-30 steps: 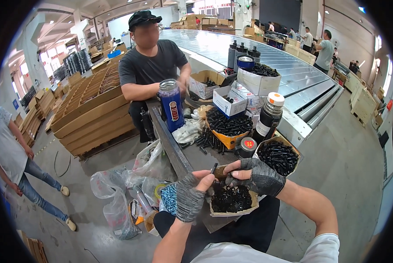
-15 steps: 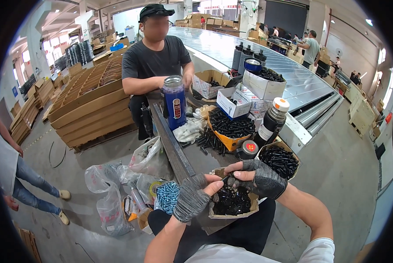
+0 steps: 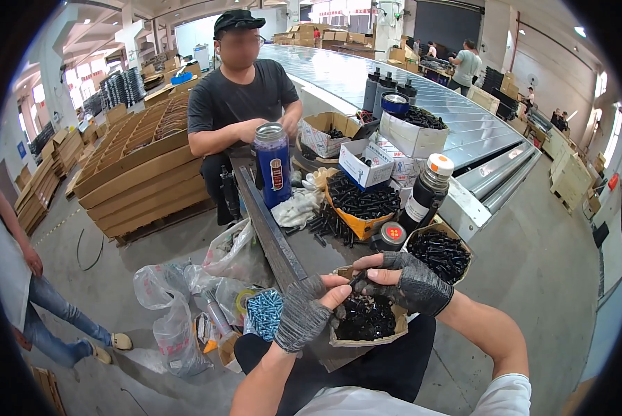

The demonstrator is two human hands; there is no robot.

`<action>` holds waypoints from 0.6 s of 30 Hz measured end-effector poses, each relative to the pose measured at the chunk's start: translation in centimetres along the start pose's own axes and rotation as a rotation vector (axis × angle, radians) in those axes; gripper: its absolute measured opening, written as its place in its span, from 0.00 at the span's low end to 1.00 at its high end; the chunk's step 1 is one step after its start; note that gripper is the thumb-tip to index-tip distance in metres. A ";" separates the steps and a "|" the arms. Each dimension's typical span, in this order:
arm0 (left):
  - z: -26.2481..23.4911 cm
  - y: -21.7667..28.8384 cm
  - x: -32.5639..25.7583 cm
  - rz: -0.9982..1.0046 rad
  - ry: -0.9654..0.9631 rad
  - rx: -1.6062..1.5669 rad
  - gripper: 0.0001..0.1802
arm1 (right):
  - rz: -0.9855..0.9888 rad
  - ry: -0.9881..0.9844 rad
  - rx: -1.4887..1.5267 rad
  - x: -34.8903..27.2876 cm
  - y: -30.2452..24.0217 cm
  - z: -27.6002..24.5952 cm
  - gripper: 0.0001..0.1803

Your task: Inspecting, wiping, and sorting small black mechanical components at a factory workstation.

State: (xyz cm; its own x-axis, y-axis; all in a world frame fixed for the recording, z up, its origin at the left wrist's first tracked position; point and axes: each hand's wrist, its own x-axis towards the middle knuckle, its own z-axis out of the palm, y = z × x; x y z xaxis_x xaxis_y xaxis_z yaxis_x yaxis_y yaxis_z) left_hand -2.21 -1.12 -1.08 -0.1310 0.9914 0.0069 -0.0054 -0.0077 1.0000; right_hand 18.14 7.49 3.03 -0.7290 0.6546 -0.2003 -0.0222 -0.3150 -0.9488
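Observation:
My left hand [image 3: 305,311] and my right hand [image 3: 416,283] wear grey gloves with bare fingertips. Their thumbs and fingers pinch a small dark cylindrical piece [image 3: 357,279] between them; its exact kind is hard to make out. Directly below is an open cardboard box [image 3: 366,342] holding small glossy black parts [image 3: 372,317]. Beyond my right hand stands another carton of black pin-like parts [image 3: 438,255]. Further back, an orange-edged box [image 3: 374,227] is heaped with similar black pieces, some spilled beside it.
A blue jar [image 3: 273,166], a dark thermos [image 3: 425,196] and its lid [image 3: 392,234] crowd the bench. Plastic bags [image 3: 169,305] and blue screws [image 3: 264,313] lie to the left. A co-worker [image 3: 238,104] sits opposite; another person stands at far left. A roller conveyor [image 3: 491,180] runs behind.
My hands stay nearly in place, and the pinched piece tilts a little. The person at the left edge has shifted their legs, and a worker at the far right has turned and moved left.

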 end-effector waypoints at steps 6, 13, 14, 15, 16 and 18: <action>-0.1 -0.1 0.0 0.023 -0.006 0.054 0.15 | -0.045 0.063 -0.186 -0.3 -0.6 0.1 0.23; -0.2 -0.2 0.1 0.038 -0.018 0.093 0.15 | -0.083 0.075 -0.472 -0.2 -1.3 0.4 0.21; -0.2 -0.3 0.1 0.041 -0.028 0.095 0.15 | -0.094 0.073 -0.515 -0.2 -1.4 0.4 0.20; -0.2 -0.3 0.2 0.041 -0.030 0.094 0.15 | -0.093 0.075 -0.516 -0.1 -1.5 0.4 0.20; -0.3 -0.2 0.2 0.025 -0.041 0.071 0.15 | -0.064 0.064 -0.423 -0.1 -1.5 0.4 0.20; -0.4 -0.2 0.3 0.010 -0.052 0.047 0.15 | -0.034 0.052 -0.330 0.0 -1.5 0.3 0.20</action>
State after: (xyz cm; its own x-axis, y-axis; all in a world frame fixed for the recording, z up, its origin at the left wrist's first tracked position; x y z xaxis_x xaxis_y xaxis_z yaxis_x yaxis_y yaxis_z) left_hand -2.64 -0.89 -1.27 -0.0794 0.9967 0.0158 0.0419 -0.0125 0.9990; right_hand 17.96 7.73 4.56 -0.6957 0.6976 -0.1714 0.1834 -0.0582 -0.9813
